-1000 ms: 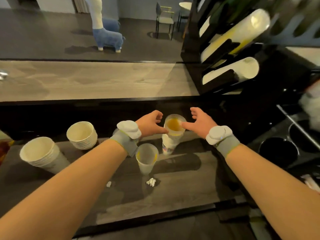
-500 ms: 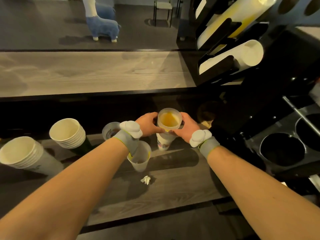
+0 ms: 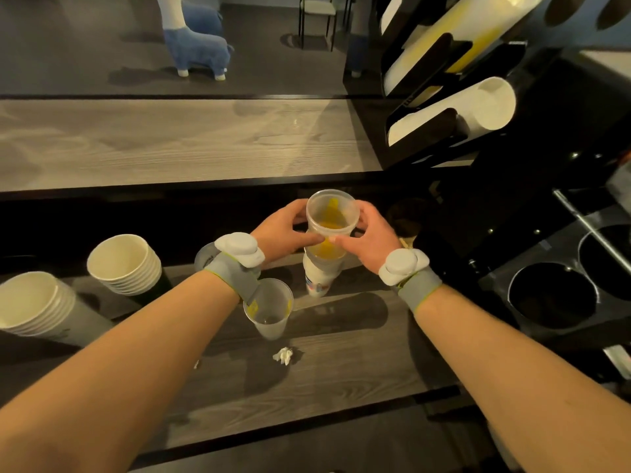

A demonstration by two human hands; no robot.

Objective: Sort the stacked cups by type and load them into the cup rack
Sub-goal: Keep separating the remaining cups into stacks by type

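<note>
A clear plastic cup with yellow print (image 3: pixel 332 213) tops a mixed stack whose white printed lower cups (image 3: pixel 319 276) stand on the dark wooden counter. My left hand (image 3: pixel 285 233) and my right hand (image 3: pixel 370 238) grip the top clear cup from both sides, and it is tilted and raised a little out of the stack. Another clear cup (image 3: pixel 269 310) stands alone below my left wrist. Two stacks of white paper cups (image 3: pixel 124 264) (image 3: pixel 32 303) stand at the left. The black cup rack (image 3: pixel 444 83) at the upper right holds rows of white cups lying in its slots.
A crumpled scrap of paper (image 3: pixel 283 355) lies on the counter near the front. Round black wells (image 3: pixel 551 295) are sunk into the surface at the right. Part of another clear cup (image 3: pixel 205 259) shows behind my left wrist. A raised wooden ledge (image 3: pixel 170 141) runs behind the counter.
Both hands closed in on the top clear cup and gripped it. The cup has since risen slightly and tilted away from the white cups below.
</note>
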